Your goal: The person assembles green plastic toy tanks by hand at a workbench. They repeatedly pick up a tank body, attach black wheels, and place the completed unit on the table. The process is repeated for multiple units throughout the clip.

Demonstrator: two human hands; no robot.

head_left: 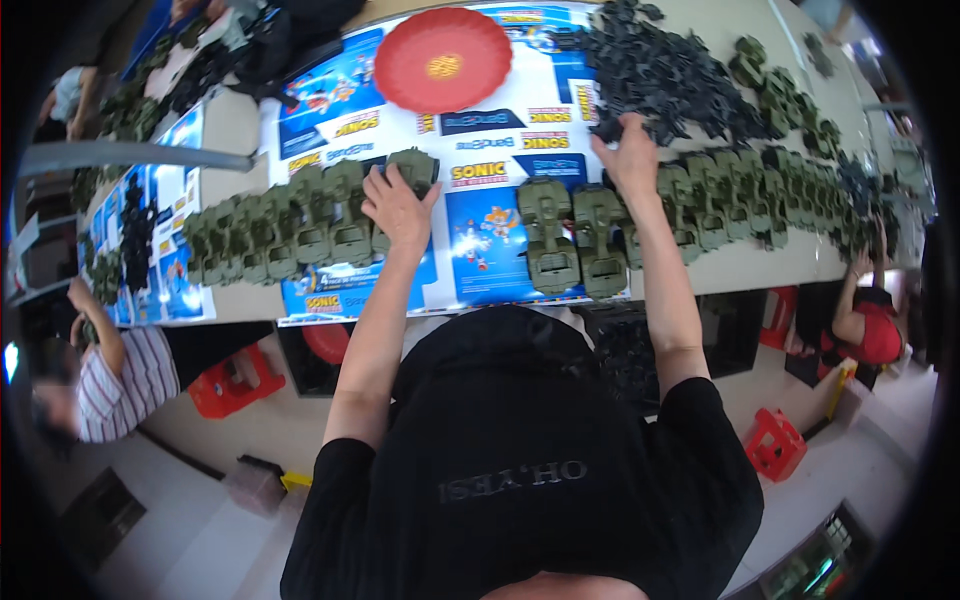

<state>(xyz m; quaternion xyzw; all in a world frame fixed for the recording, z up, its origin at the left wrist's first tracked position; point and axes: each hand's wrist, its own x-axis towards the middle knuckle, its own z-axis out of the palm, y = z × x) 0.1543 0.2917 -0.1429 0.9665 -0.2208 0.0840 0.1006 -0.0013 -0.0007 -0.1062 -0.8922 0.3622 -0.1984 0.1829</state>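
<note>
My left hand (398, 210) is at the right end of the left row of olive-green plastic parts (300, 220). Its thumb and fingers lie across the end green part (415, 168), gripping it and hiding its lower half. My right hand (630, 165) reaches over another row of green parts (700, 205) to the near edge of a heap of dark grey plastic parts (660, 75). Thumb and forefinger close around a small dark grey part (607, 130), partly hidden by the hand. Two green parts (550, 240) lie just left of my right forearm.
A red round plate (442, 60) stands on the blue-and-white printed sheets (490, 245) at the back. More green parts (780, 100) lie far right. A grey bar (130, 156) crosses the left side. People sit left (130, 380) and right (870, 330), near red stools (775, 445).
</note>
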